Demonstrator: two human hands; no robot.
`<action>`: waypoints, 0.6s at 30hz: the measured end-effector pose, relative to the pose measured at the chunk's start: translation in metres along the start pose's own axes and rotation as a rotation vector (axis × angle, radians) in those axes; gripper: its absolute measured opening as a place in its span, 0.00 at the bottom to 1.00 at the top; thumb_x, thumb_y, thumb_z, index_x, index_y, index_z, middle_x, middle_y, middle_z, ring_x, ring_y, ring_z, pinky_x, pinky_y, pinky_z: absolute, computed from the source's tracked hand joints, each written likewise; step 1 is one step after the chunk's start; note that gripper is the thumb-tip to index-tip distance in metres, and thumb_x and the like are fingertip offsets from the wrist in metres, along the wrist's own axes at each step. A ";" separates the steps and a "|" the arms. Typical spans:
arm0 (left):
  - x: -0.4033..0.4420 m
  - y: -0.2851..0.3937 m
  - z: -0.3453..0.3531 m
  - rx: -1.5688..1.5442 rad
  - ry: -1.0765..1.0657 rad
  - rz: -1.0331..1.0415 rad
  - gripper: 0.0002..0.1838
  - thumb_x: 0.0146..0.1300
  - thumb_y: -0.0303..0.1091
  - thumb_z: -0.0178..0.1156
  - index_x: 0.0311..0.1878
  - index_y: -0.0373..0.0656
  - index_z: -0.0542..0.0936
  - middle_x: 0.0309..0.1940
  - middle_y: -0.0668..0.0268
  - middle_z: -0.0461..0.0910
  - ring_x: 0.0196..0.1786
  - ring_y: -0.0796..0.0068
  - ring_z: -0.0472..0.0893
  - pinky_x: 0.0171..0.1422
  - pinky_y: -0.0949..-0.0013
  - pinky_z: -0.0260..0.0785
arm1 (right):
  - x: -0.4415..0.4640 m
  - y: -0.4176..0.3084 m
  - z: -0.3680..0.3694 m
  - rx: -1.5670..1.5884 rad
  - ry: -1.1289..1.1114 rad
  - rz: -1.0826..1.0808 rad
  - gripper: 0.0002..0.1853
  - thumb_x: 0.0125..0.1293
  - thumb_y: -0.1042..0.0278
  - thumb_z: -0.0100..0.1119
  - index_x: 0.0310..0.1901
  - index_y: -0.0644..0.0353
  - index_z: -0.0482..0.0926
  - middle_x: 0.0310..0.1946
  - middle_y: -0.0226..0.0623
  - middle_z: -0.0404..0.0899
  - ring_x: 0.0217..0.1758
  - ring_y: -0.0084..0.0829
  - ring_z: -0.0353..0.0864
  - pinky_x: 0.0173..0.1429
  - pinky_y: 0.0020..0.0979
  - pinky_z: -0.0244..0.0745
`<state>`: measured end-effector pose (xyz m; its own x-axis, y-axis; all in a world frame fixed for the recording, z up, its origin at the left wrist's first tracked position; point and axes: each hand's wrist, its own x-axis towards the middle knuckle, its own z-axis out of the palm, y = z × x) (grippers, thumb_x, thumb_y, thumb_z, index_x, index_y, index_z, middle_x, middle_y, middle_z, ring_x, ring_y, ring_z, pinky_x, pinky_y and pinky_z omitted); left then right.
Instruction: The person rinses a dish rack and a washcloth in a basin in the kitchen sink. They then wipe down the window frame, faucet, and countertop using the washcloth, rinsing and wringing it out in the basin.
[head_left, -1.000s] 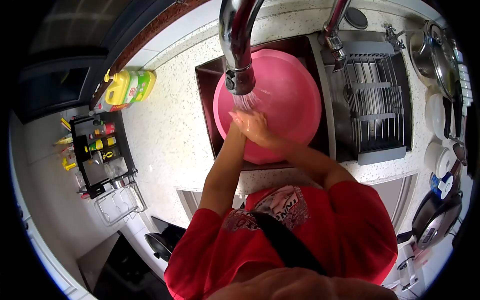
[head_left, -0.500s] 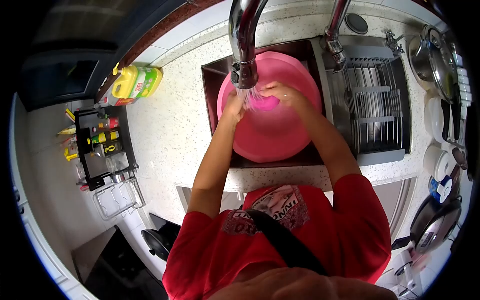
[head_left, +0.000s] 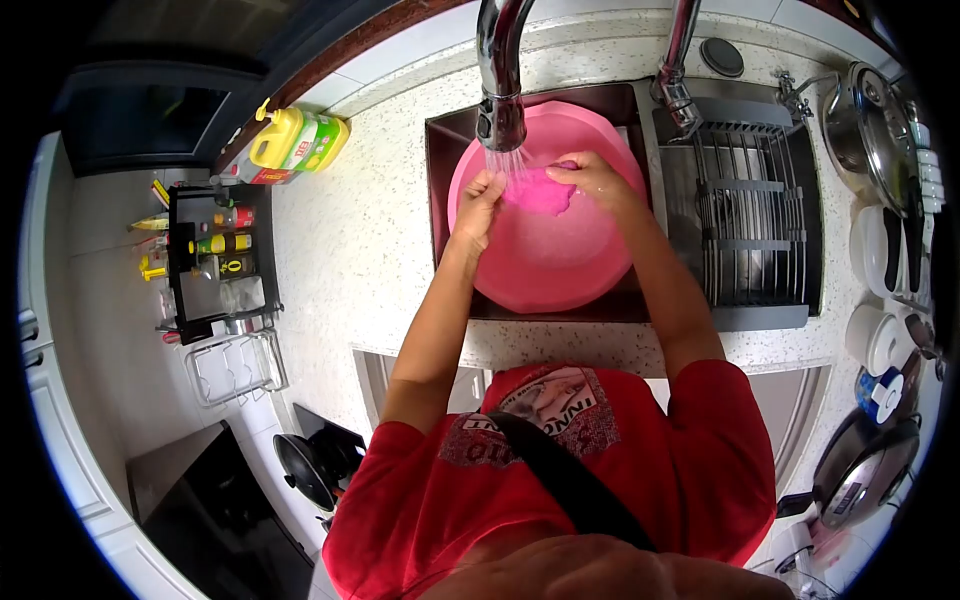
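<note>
A bright pink cloth [head_left: 540,192] is stretched between my two hands under the running faucet [head_left: 502,120]. My left hand [head_left: 478,210] pinches its left edge, close beside the spray. On the other side, my right hand [head_left: 598,182] grips its upper right corner between thumb and fingers. Both hands are above a large pink basin [head_left: 560,285] that sits in the dark sink [head_left: 437,150]. Water falls onto the cloth and into the basin; the water level is hard to make out.
To the right stands a grey dish rack [head_left: 755,215] beneath a second tap [head_left: 678,100]. A yellow pump jug [head_left: 300,140] is on the left counter, near a black rack of bottles [head_left: 225,250]. Pots and a lidded pan [head_left: 870,130] line the far right.
The cloth was bunched up between my hands and is now spread out wider. My hands have moved further apart and the view has shifted slightly.
</note>
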<state>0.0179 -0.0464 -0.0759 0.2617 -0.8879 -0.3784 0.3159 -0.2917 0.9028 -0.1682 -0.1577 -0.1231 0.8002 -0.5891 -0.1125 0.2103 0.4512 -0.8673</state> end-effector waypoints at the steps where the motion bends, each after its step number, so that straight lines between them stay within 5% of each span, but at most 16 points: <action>1: -0.003 0.001 0.009 -0.082 0.010 0.003 0.04 0.64 0.34 0.58 0.35 0.46 0.78 0.30 0.73 0.79 0.30 0.85 0.73 0.37 0.77 0.65 | 0.003 0.004 0.000 -0.110 0.074 -0.022 0.12 0.61 0.63 0.60 0.39 0.64 0.79 0.27 0.26 0.76 0.31 0.20 0.74 0.37 0.25 0.68; 6: 0.005 -0.016 0.024 -0.201 0.133 -0.040 0.08 0.66 0.36 0.53 0.42 0.44 0.78 0.33 0.69 0.79 0.34 0.77 0.77 0.40 0.72 0.70 | 0.015 0.019 0.035 -0.246 0.410 -0.145 0.12 0.61 0.60 0.59 0.33 0.61 0.78 0.24 0.35 0.77 0.28 0.27 0.75 0.33 0.33 0.68; 8: 0.023 -0.046 0.006 0.039 0.325 -0.186 0.13 0.66 0.39 0.52 0.48 0.42 0.76 0.37 0.66 0.79 0.37 0.72 0.78 0.44 0.69 0.73 | 0.002 0.012 0.090 -0.738 0.574 -0.333 0.12 0.58 0.59 0.60 0.29 0.60 0.76 0.23 0.43 0.77 0.26 0.40 0.77 0.33 0.39 0.70; 10: 0.027 -0.069 -0.015 -0.451 -0.378 0.016 0.13 0.63 0.31 0.52 0.51 0.46 0.73 0.42 0.62 0.78 0.41 0.67 0.80 0.41 0.62 0.75 | -0.003 0.013 0.118 -1.042 0.455 -0.492 0.11 0.58 0.58 0.59 0.30 0.58 0.78 0.22 0.49 0.74 0.26 0.48 0.76 0.32 0.45 0.70; 11: 0.021 -0.067 -0.005 -0.319 -0.067 -0.161 0.13 0.63 0.32 0.53 0.51 0.44 0.73 0.42 0.62 0.78 0.41 0.66 0.80 0.43 0.60 0.76 | 0.008 0.029 0.101 -0.980 0.383 -0.470 0.12 0.58 0.58 0.56 0.27 0.57 0.78 0.21 0.47 0.75 0.27 0.50 0.77 0.32 0.48 0.71; 12: 0.002 -0.034 0.032 -0.182 0.250 -0.338 0.14 0.62 0.33 0.54 0.51 0.43 0.72 0.42 0.61 0.78 0.41 0.64 0.80 0.45 0.59 0.76 | 0.019 0.023 0.085 -1.158 0.389 -0.141 0.11 0.58 0.58 0.54 0.26 0.56 0.79 0.22 0.46 0.76 0.27 0.51 0.77 0.31 0.48 0.72; 14: 0.005 -0.050 0.019 -0.329 0.198 -0.388 0.14 0.62 0.32 0.55 0.50 0.42 0.73 0.43 0.60 0.78 0.42 0.63 0.81 0.43 0.57 0.77 | 0.036 0.050 0.060 -1.025 0.453 -0.170 0.11 0.56 0.59 0.53 0.26 0.55 0.80 0.25 0.46 0.79 0.30 0.49 0.79 0.35 0.46 0.74; 16: 0.002 -0.042 0.017 -0.106 0.190 -0.451 0.14 0.63 0.31 0.53 0.52 0.44 0.71 0.47 0.60 0.77 0.43 0.66 0.80 0.41 0.61 0.76 | 0.022 0.063 0.081 -1.135 0.336 -0.213 0.13 0.59 0.55 0.49 0.27 0.52 0.79 0.24 0.46 0.78 0.30 0.47 0.81 0.35 0.46 0.75; 17: 0.020 -0.076 -0.018 -0.443 -0.257 -0.382 0.13 0.64 0.31 0.53 0.51 0.44 0.72 0.45 0.60 0.78 0.43 0.66 0.80 0.42 0.60 0.76 | 0.001 0.029 0.112 -1.232 0.200 -0.147 0.12 0.58 0.56 0.49 0.30 0.53 0.78 0.25 0.47 0.78 0.31 0.47 0.80 0.35 0.46 0.74; 18: 0.021 -0.084 -0.025 -0.499 -0.243 -0.389 0.12 0.64 0.31 0.52 0.50 0.44 0.73 0.43 0.61 0.78 0.41 0.65 0.81 0.40 0.60 0.76 | 0.005 0.033 0.105 -1.229 0.206 -0.137 0.12 0.58 0.56 0.49 0.30 0.53 0.78 0.25 0.47 0.78 0.31 0.47 0.80 0.35 0.46 0.74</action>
<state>0.0195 -0.0319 -0.1653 -0.1499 -0.8232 -0.5476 0.7442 -0.4586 0.4856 -0.0982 -0.0748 -0.1012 0.6874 -0.7254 0.0365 -0.4664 -0.4794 -0.7434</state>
